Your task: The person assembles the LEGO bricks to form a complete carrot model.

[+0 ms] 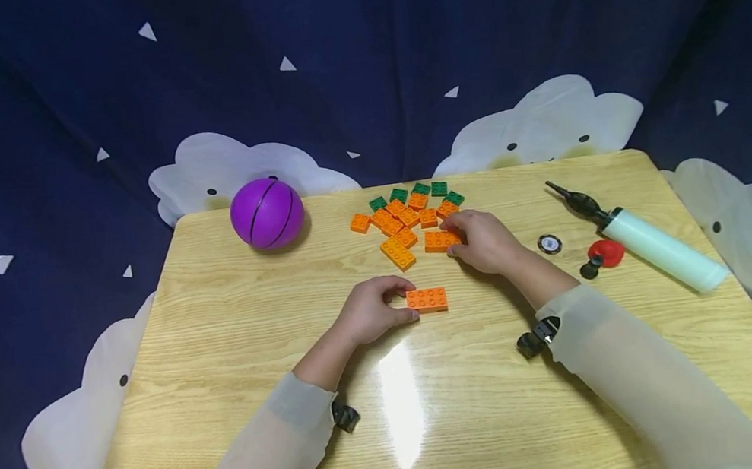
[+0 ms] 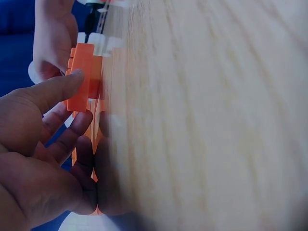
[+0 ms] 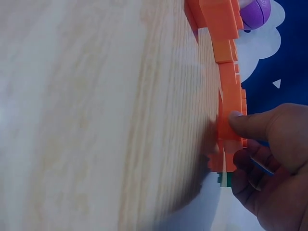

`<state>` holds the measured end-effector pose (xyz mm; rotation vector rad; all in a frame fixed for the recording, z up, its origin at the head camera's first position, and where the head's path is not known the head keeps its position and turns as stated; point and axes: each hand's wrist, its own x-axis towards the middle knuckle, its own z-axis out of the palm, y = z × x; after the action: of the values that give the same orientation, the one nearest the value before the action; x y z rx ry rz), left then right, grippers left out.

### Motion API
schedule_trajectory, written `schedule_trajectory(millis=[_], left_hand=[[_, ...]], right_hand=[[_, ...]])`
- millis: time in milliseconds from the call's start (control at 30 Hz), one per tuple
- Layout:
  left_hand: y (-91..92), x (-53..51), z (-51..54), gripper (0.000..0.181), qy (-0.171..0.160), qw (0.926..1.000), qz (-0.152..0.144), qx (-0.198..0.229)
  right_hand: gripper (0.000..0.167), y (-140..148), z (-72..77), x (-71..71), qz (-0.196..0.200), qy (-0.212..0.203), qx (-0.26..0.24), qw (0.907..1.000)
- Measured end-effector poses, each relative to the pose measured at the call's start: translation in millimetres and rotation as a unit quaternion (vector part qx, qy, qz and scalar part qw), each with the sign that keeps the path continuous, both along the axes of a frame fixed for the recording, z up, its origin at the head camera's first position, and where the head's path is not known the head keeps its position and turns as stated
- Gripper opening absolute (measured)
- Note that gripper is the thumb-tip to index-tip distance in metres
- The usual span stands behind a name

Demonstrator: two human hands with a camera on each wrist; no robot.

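An orange toy building brick (image 1: 427,300) with two rows of studs is pinched at its left end by my left hand (image 1: 370,310). The left wrist view shows the thumb on the near side of that orange brick (image 2: 83,91) and fingertips at its far side. Farther back, my right hand (image 1: 484,241) pinches the right end of another long orange brick (image 1: 439,241). In the right wrist view the thumb presses the side of this orange brick (image 3: 232,103); its far side is partly hidden. Loose orange bricks (image 1: 388,223) lie just behind and left of the right hand.
Several green bricks (image 1: 438,189) lie at the table's back edge, with a purple ball (image 1: 267,214) left of them. On the right are a hand pump (image 1: 663,250), a round chip (image 1: 549,244) and a red-and-black item (image 1: 605,252). A dark curtain (image 1: 359,76) hangs behind the wooden table (image 1: 220,320).
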<state>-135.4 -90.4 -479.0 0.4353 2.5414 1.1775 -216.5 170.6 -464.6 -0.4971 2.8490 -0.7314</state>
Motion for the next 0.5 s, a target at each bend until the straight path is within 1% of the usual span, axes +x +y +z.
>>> schedule_trajectory(millis=[200, 500], left_hand=[[-0.4, -0.2, -1.6, 0.039, -0.003, 1.0, 0.001, 0.001], [0.5, 0.5, 0.5, 0.039, -0.011, 0.9999, 0.005, 0.004]], right_hand=[[0.046, 3, 3.1, 10.5, 0.009, 0.018, -0.01, 0.9998], [0.046, 4, 9.9, 28.8, 0.025, 0.037, -0.023, 0.9987]])
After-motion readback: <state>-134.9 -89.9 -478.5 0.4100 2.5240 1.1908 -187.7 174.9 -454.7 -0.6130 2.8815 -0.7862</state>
